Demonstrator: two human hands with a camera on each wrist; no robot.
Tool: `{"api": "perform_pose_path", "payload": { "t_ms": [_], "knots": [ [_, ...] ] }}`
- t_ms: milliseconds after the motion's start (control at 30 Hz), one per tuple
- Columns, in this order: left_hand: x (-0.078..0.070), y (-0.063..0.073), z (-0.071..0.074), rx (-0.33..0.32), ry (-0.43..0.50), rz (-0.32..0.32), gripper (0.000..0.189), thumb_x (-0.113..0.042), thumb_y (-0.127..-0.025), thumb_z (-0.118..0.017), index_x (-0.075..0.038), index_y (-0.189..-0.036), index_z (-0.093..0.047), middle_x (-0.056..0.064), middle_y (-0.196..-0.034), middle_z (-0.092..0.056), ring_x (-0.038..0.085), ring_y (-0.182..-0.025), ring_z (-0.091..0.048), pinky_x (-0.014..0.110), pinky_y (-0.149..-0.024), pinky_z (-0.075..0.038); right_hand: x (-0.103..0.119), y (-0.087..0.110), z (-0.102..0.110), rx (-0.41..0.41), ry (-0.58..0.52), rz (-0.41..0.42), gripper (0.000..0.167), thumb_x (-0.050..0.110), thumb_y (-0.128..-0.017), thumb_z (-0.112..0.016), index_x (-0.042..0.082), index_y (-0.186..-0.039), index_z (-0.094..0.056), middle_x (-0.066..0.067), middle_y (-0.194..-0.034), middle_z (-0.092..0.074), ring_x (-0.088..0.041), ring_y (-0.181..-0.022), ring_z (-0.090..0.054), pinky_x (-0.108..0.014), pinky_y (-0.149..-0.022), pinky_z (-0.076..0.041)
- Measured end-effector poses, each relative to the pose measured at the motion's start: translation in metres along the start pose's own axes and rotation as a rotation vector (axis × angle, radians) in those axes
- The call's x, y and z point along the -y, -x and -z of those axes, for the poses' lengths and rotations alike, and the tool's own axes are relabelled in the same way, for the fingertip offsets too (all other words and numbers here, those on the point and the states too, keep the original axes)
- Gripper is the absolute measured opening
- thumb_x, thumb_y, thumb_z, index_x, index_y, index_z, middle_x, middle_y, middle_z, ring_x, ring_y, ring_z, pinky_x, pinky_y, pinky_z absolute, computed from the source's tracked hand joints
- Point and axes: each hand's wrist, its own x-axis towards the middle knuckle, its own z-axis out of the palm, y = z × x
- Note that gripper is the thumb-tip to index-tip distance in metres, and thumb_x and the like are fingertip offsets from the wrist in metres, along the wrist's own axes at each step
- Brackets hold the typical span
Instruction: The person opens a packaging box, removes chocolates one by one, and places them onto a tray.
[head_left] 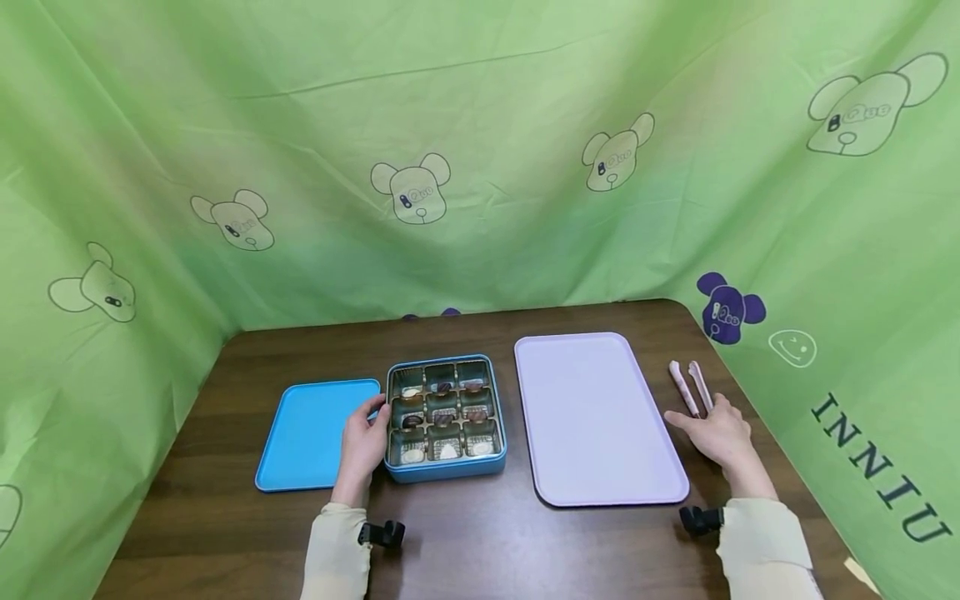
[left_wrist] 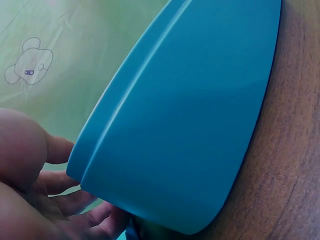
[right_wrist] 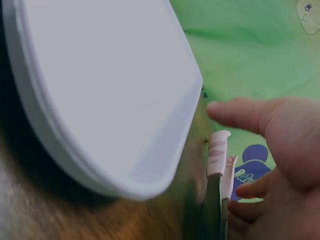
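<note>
My left hand (head_left: 363, 442) rests against the left side of a square blue tin (head_left: 448, 472), fingertips right at its rim. In the left wrist view the tin's blue side wall (left_wrist: 175, 120) fills the middle, with the fingers (left_wrist: 75, 202) at its end. Inside the tin, a gold divided tray holds several chocolates (head_left: 444, 417), dark and pale, in separate compartments. My right hand (head_left: 722, 433) is spread at the near end of metal tongs with pink paw-shaped tips (head_left: 684, 387). In the right wrist view its thumb (right_wrist: 240, 112) stands apart from the tongs and its fingers lie close beside them.
A flat blue lid (head_left: 311, 437) lies left of the tin, partly behind the left hand. Between the tin and the tongs lies a pale lilac tray (head_left: 600, 417). Green printed cloth (head_left: 495, 208) hangs around the brown wooden table (head_left: 480, 542).
</note>
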Motion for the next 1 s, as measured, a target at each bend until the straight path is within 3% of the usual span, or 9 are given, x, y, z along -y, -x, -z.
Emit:
{"api": "perform_pose_path", "payload": {
  "t_ms": [400, 600, 800, 1000],
  "knots": [
    [0.0, 0.001, -0.002, -0.005, -0.007, 0.025, 0.037, -0.006, -0.105, -0.05, 0.006, -0.14, -0.055, 0.027, -0.138, -0.056, 0.04, -0.119, -0.058, 0.051, -0.096, -0.05, -0.003, -0.003, -0.007, -0.042, 0.042, 0.0, 0.083, 0.034, -0.092, -0.067, -0.029, -0.134, -0.033, -0.053, -0.128, -0.034, -0.064, -0.122, -0.026, -0.069, -0.099, -0.027],
    [0.0, 0.001, -0.002, -0.004, -0.023, 0.033, 0.038, -0.006, -0.105, -0.05, 0.006, -0.141, -0.054, 0.026, -0.138, -0.056, 0.039, -0.119, -0.058, 0.051, -0.095, -0.05, -0.004, -0.002, -0.011, -0.092, 0.026, -0.004, 0.081, 0.026, -0.088, -0.068, -0.029, -0.135, -0.031, -0.05, -0.123, -0.04, -0.061, -0.123, -0.028, -0.067, -0.101, -0.031],
    [0.0, 0.0, -0.003, -0.012, -0.022, 0.037, 0.038, -0.008, -0.106, -0.05, 0.004, -0.142, -0.054, 0.026, -0.139, -0.055, 0.038, -0.118, -0.059, 0.051, -0.094, -0.051, -0.004, -0.004, -0.013, -0.121, 0.016, 0.026, 0.076, 0.023, -0.09, -0.067, -0.029, -0.133, -0.032, -0.049, -0.123, -0.042, -0.06, -0.12, -0.032, -0.066, -0.099, -0.032],
    [0.001, 0.001, -0.003, -0.01, -0.024, 0.031, 0.038, -0.008, -0.105, -0.05, 0.004, -0.142, -0.054, 0.025, -0.139, -0.056, 0.036, -0.117, -0.059, 0.049, -0.092, -0.051, -0.007, -0.005, -0.015, -0.127, 0.008, 0.0, 0.069, 0.021, -0.093, -0.064, -0.028, -0.133, -0.034, -0.05, -0.123, -0.04, -0.06, -0.122, -0.031, -0.065, -0.101, -0.031]
  ]
}}
